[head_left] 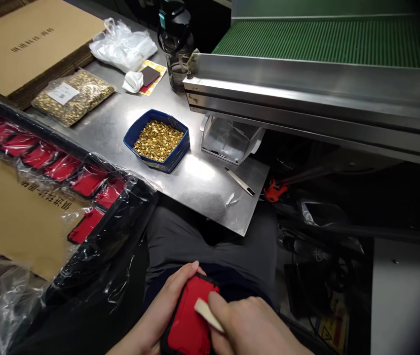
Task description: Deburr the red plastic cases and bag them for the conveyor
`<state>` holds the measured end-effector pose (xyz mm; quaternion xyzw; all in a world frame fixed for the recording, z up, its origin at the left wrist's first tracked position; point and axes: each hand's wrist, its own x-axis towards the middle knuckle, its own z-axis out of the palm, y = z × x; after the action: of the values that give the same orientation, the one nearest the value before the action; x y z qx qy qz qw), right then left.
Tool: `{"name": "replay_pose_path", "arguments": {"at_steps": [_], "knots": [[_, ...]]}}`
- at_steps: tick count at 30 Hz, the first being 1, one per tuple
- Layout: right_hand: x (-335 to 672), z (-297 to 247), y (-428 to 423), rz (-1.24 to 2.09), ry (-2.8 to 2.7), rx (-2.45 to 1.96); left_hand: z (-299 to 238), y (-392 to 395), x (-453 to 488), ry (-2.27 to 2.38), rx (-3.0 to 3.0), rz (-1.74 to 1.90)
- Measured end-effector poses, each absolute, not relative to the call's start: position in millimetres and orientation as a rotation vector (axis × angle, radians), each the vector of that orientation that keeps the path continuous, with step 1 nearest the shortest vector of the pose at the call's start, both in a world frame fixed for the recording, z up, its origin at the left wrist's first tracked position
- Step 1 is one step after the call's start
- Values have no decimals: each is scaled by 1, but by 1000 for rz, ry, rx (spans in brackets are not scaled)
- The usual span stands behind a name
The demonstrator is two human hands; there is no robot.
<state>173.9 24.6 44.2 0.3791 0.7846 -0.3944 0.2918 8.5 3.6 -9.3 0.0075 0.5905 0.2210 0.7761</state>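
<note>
Low in the head view, over my lap, a red phone-case-like piece with a black rim lies in my left hand. The fingers of that hand wrap its left side and top edge. My right hand pinches a cream-coloured folded pad against the red face. Whether the pad is cloth or felt, I cannot tell. Similar red pieces with black edges stand in a row inside a plastic-lined box to the left.
On the metal table stands a blue tray of small gold-coloured parts. Around it are a bag of gold parts, a bottle, a clear bin and a slim cutter-like tool. A green conveyor rises at the right.
</note>
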Motion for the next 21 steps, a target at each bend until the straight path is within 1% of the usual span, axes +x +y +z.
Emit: {"name": "replay_pose_path", "arguments": {"at_steps": [5, 8, 11, 13, 16, 19, 21], "knots": [[174, 46, 26, -1059, 2017, 864, -13, 4, 5, 1226, 21, 460], [178, 46, 23, -1086, 2077, 977, -11, 4, 5, 1228, 45, 475], [181, 43, 21, -1130, 2102, 927, -9, 6, 7, 1231, 64, 469], [181, 42, 21, -1101, 2164, 927, -8, 7, 8, 1217, 59, 457], [179, 44, 25, -1082, 2169, 1043, -8, 9, 8, 1187, 7, 448], [178, 49, 29, -1107, 2034, 939, -8, 8, 8, 1202, -10, 452], [176, 50, 30, -1102, 2056, 887, -8, 7, 8, 1213, -6, 462]]}}
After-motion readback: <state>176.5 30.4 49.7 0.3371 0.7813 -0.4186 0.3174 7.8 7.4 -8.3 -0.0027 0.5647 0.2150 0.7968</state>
